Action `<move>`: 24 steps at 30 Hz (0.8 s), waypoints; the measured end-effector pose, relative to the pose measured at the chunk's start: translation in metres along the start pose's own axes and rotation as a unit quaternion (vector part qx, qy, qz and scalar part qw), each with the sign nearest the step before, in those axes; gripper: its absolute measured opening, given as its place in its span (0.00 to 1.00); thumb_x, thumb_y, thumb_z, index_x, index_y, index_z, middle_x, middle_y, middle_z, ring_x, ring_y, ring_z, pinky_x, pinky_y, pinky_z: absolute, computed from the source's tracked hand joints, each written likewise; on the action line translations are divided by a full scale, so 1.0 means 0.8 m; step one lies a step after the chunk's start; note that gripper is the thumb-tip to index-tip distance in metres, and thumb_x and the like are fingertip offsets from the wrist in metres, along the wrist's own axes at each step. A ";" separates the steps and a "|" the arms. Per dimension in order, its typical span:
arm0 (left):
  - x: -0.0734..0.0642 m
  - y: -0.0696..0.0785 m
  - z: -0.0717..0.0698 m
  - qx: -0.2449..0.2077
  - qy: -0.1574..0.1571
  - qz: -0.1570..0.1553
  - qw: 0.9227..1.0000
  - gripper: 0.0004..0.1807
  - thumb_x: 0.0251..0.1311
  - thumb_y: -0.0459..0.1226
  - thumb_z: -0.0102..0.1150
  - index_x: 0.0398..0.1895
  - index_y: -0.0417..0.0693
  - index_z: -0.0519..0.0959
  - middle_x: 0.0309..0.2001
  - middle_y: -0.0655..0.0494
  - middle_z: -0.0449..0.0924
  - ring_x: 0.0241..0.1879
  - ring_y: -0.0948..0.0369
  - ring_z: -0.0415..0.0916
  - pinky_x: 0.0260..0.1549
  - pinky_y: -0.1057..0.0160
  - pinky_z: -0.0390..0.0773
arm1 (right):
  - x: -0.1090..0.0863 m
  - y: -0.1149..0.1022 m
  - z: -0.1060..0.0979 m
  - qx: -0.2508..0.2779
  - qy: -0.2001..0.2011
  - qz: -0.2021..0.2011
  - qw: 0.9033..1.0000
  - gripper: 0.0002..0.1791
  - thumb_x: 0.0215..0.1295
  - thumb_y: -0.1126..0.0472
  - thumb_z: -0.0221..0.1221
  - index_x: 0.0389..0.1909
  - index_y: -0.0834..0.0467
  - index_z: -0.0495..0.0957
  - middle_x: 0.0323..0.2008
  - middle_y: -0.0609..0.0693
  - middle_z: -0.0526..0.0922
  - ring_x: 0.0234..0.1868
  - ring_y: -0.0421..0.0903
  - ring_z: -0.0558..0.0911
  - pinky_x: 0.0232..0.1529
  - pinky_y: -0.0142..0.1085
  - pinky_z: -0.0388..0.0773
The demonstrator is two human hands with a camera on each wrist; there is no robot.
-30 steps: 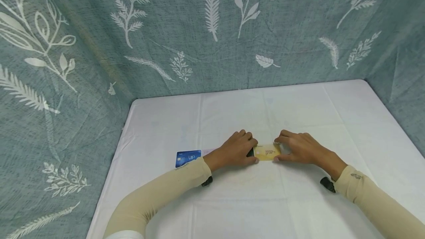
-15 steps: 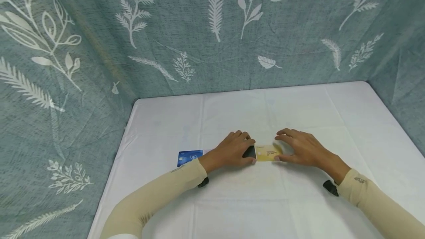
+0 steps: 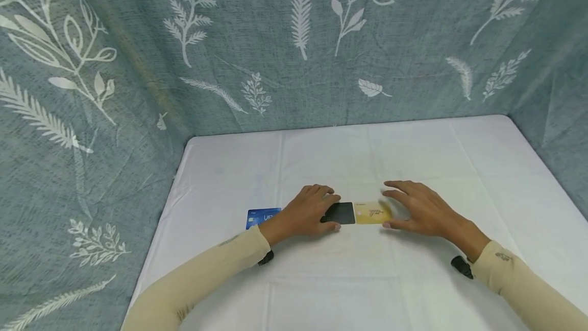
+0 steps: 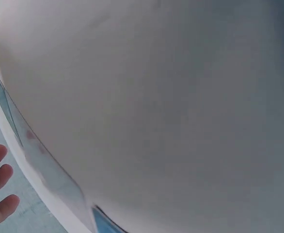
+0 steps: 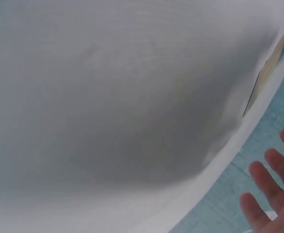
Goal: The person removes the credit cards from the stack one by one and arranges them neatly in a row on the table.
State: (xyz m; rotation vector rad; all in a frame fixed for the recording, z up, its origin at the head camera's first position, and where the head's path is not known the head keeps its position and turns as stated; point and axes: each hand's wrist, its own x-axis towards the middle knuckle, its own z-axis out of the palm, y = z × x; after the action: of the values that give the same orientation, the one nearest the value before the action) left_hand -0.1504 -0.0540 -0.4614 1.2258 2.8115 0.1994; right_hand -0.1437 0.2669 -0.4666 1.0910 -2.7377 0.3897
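A row of flat cards lies side by side on the white cloth. The yellow card [image 3: 373,213] is at the right end, with the black card [image 3: 341,213] against its left edge. My left hand [image 3: 303,214] hovers over the black card's left part, thumb and fingers spread apart, holding nothing. Its forearm and wrist partly hide the blue card [image 3: 263,216] lettered VIP at the left end. A pale card [image 4: 45,165] shows between blue and black in the left wrist view. My right hand [image 3: 424,209] is spread just right of the yellow card, thumb near its corner, gripping nothing.
The white-covered table [image 3: 331,295] reaches back to a blue-green curtain [image 3: 275,106] with white leaf prints, which also closes off the left and right sides. Dark wrist cameras [image 3: 461,267] hang under both sleeves.
My right hand has let go of the yellow card and drawn slightly right, its fingers spreading. The left hand has slid left, uncovering most of the black card.
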 end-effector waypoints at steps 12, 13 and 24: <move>-0.032 -0.019 -0.020 -0.012 0.032 -0.037 0.999 0.37 0.63 0.61 0.59 0.69 0.49 0.72 0.67 0.48 0.71 0.69 0.51 0.66 0.67 0.45 0.64 | -0.008 0.000 -0.005 0.005 0.005 0.006 1.000 0.41 0.49 0.38 0.74 0.59 0.58 0.79 0.64 0.58 0.76 0.61 0.59 0.77 0.58 0.58 0.72; -0.035 -0.020 -0.021 -0.011 0.034 -0.038 0.999 0.37 0.63 0.61 0.59 0.69 0.49 0.72 0.67 0.48 0.71 0.69 0.50 0.66 0.67 0.45 0.64 | -0.009 0.000 -0.005 0.004 0.006 0.007 1.000 0.41 0.49 0.38 0.74 0.59 0.58 0.79 0.64 0.57 0.76 0.61 0.59 0.76 0.58 0.58 0.72; -0.074 -0.032 -0.025 0.014 0.061 -0.062 0.996 0.38 0.61 0.59 0.63 0.69 0.48 0.72 0.68 0.45 0.70 0.69 0.46 0.66 0.66 0.38 0.63 | -0.020 0.002 -0.008 -0.001 0.023 0.015 1.000 0.40 0.47 0.40 0.75 0.58 0.60 0.79 0.64 0.59 0.76 0.61 0.61 0.75 0.58 0.58 0.70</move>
State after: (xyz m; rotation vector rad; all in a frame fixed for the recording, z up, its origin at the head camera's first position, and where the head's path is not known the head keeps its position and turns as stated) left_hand -0.1314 -0.1164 -0.4446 1.0753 2.9926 0.2379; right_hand -0.1328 0.2806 -0.4648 1.0300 -2.7160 0.4116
